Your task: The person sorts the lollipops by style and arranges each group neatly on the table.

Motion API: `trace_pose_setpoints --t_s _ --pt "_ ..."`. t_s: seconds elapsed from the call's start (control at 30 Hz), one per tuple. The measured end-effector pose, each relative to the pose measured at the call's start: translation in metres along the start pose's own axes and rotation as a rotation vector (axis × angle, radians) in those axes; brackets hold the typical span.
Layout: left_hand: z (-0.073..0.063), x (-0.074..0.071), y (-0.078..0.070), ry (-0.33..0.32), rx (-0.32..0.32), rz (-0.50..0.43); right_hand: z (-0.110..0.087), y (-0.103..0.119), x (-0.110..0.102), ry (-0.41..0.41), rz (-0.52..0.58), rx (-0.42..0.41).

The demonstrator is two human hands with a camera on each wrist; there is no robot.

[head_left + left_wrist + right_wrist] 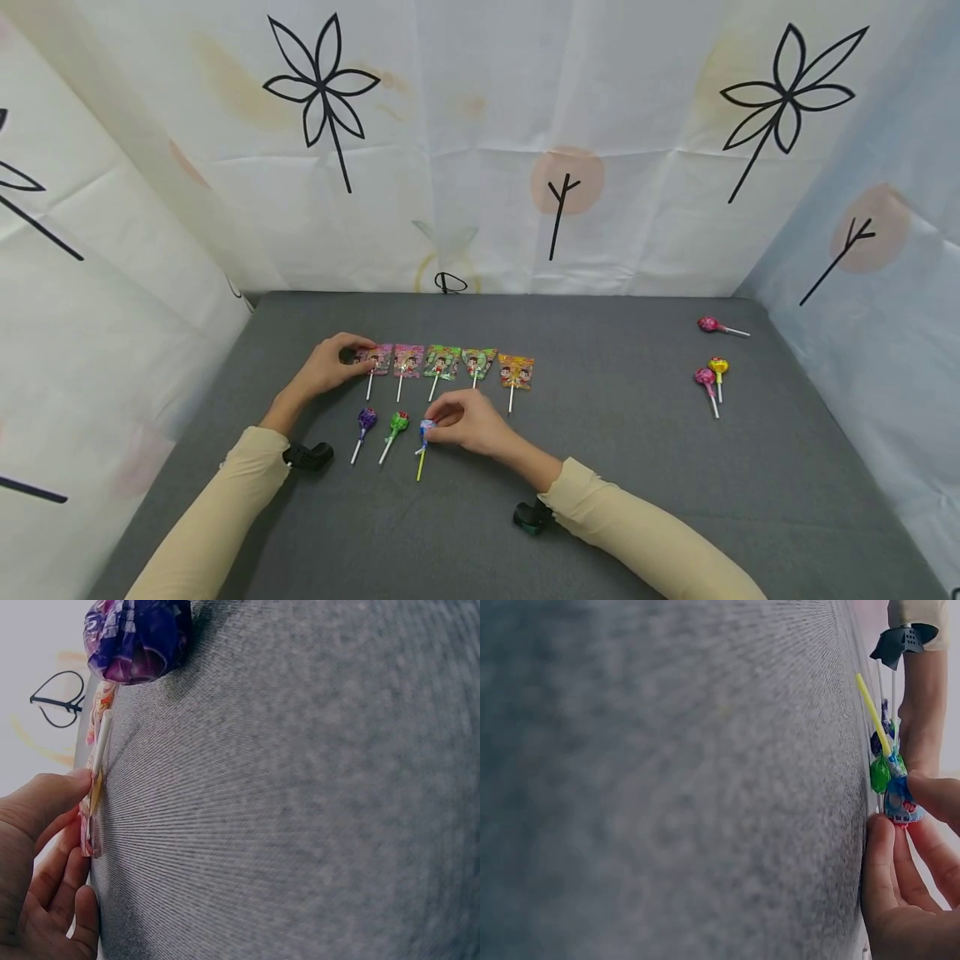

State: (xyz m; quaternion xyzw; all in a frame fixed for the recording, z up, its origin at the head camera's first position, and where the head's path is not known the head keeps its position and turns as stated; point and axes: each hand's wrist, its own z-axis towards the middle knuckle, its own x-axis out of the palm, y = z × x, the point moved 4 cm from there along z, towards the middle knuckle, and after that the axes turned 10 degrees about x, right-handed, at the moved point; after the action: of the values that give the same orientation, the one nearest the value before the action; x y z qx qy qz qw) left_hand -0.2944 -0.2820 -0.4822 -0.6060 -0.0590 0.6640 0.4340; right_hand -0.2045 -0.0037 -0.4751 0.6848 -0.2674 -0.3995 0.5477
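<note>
My left hand [335, 364] pinches the leftmost lollipop in a flat pink wrapper [382, 358], thumb and fingers at its edges. That lollipop is the first of a row of several flat-wrapped ones, pink, green and orange. Between the thumb and fingers of my right hand [471, 423] is a round blue lollipop [901, 802] with a yellow stick, its head partly covered in the head view. To its left lie a green lollipop [399, 422] and a purple lollipop [367, 419], sticks pointing toward me. The purple one looms large in the left wrist view.
On the right side of the grey table [615, 517] lie a red lollipop [708, 324], a yellow lollipop [718, 366] and a pink lollipop [705, 377]. White patterned cloth [480, 100] walls off the back and sides.
</note>
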Motion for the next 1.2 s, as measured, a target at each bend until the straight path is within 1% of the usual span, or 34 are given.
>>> trace_pose_setpoints --t_s 0.2,0.3,0.47,0.77,0.9,1.03,1.2 --pt "-0.001 0.001 0.000 -0.005 -0.003 0.005 0.004 0.001 0.003 -0.049 -0.077 -0.024" --pt "-0.001 0.001 0.000 -0.004 -0.007 0.006 0.006 0.002 0.004 -0.065 -0.101 -0.019" --pt "-0.001 0.001 0.000 0.000 -0.009 0.008 0.007 0.002 0.006 -0.085 -0.141 0.017" --pt "0.000 0.000 0.002 0.002 -0.009 0.013 0.008 0.001 0.006 -0.088 -0.152 0.062" --pt "0.001 0.000 0.002 0.003 0.000 0.013 0.005 0.003 0.003 -0.067 -0.141 0.062" --pt "0.001 -0.001 0.000 0.003 0.005 0.014 0.000 0.005 -0.002 -0.010 -0.084 0.047" --pt "0.001 -0.002 0.000 0.004 0.003 0.009 -0.010 0.006 -0.013 0.038 -0.028 0.034"
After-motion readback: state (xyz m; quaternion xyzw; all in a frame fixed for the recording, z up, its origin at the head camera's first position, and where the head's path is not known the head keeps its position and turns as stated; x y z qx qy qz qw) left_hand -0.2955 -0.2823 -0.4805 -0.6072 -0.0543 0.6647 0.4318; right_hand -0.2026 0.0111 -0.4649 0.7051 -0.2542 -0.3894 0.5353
